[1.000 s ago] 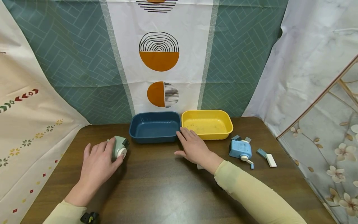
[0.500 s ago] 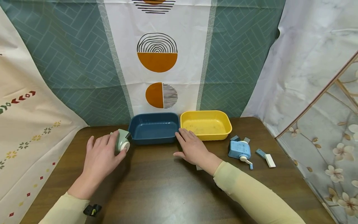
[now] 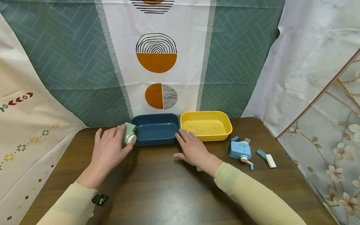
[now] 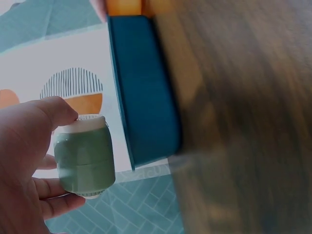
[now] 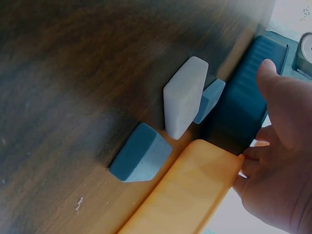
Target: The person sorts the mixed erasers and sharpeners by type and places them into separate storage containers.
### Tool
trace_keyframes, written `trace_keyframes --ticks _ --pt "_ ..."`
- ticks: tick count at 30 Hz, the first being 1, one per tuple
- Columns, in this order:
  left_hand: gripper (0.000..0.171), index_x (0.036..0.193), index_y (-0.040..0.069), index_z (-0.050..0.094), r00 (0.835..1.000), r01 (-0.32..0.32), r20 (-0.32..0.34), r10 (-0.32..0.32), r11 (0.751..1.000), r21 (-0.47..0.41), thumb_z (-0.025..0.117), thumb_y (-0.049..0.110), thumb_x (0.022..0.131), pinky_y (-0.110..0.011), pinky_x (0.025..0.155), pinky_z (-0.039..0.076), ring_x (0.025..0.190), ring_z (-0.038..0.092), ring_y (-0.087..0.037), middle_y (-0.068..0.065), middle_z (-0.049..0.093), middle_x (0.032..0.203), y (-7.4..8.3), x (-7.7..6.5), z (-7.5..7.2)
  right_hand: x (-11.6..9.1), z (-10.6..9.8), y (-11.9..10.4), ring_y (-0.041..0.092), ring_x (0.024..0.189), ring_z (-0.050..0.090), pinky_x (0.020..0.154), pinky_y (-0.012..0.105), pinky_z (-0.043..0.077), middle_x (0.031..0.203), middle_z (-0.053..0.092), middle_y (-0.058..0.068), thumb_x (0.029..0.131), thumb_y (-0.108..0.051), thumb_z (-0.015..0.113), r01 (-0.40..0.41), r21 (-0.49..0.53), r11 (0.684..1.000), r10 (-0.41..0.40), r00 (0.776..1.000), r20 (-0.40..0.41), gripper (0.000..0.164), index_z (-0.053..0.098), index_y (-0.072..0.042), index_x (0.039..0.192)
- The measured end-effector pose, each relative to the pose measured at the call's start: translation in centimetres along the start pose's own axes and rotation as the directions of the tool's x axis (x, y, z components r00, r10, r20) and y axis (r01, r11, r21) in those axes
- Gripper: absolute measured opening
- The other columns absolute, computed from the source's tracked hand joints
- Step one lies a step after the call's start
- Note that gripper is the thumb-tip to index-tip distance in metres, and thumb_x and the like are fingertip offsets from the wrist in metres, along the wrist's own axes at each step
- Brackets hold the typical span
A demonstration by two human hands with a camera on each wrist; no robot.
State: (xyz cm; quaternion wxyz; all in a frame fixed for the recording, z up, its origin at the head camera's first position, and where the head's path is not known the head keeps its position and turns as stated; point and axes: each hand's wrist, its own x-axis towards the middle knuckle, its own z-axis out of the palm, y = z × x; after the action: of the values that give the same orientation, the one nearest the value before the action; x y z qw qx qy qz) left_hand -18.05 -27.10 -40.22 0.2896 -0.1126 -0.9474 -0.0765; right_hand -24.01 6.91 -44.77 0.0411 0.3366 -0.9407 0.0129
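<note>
My left hand (image 3: pixel 110 150) grips a green pencil sharpener (image 3: pixel 129 130) with a cream round end, held raised at the left end of the blue bin (image 3: pixel 155 143). In the left wrist view the green pencil sharpener (image 4: pixel 85 156) sits between thumb and fingers. My right hand (image 3: pixel 194 149) has its fingers extended at the near rims where the blue and yellow bins meet. The right wrist view shows its fingertips at the yellow bin (image 5: pixel 190 190). Below that hand lie a white eraser (image 5: pixel 184 97) and two blue eraser-like blocks, one larger (image 5: pixel 141 155).
Right of the yellow bin (image 3: pixel 206 137) lies a light-blue crank pencil sharpener (image 3: pixel 240 150), with small blocks behind it. Farther right are a blue block (image 3: pixel 261 153) and a white block (image 3: pixel 270 161). Patterned cloths hang behind and beside the brown table (image 3: pixel 157 193).
My left hand has carried the green pencil sharpener up and rightward, to the blue bin's left end. My right hand stays at the bins; the view has shifted slightly.
</note>
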Motion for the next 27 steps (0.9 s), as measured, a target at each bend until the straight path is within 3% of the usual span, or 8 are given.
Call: trace_keyframes --ticks 13,21,27 --pt "0.068 0.150 -0.001 0.060 0.996 0.030 0.081 -0.028 0.999 -0.025 0.079 0.035 0.096 -0.077 0.116 0.029 0.120 0.061 -0.053 -0.030 0.067 0.135 0.6 2.6 1.0 0.0 -0.2 -0.1 0.035 0.166 0.026 0.136 0.047 0.017 0.179 0.029 0.020 0.107 -0.061 0.065 -0.002 0.007 1.000 0.002 1.000 0.003 0.091 0.036 -0.003 0.172" --pt "0.071 0.155 0.000 0.056 0.992 0.039 0.123 -0.034 0.999 -0.038 0.079 0.036 0.098 -0.081 0.122 0.017 0.129 0.058 -0.052 -0.031 0.065 0.140 0.7 3.7 2.2 -0.1 -0.3 -0.1 0.034 0.166 0.026 0.136 0.047 0.017 0.179 0.029 0.020 0.107 -0.063 0.063 -0.003 -0.011 1.000 0.003 1.000 0.008 0.091 0.036 -0.004 0.172" --pt "0.071 0.155 0.000 0.056 0.991 0.031 0.134 -0.026 0.999 -0.037 0.079 0.038 0.099 -0.080 0.124 0.015 0.132 0.057 -0.050 -0.029 0.066 0.140 0.9 4.4 3.1 -0.1 -0.3 -0.2 0.034 0.167 0.026 0.136 0.047 0.017 0.179 0.028 0.020 0.107 -0.064 0.062 -0.009 -0.008 1.000 0.009 1.000 0.007 0.092 0.035 -0.004 0.172"
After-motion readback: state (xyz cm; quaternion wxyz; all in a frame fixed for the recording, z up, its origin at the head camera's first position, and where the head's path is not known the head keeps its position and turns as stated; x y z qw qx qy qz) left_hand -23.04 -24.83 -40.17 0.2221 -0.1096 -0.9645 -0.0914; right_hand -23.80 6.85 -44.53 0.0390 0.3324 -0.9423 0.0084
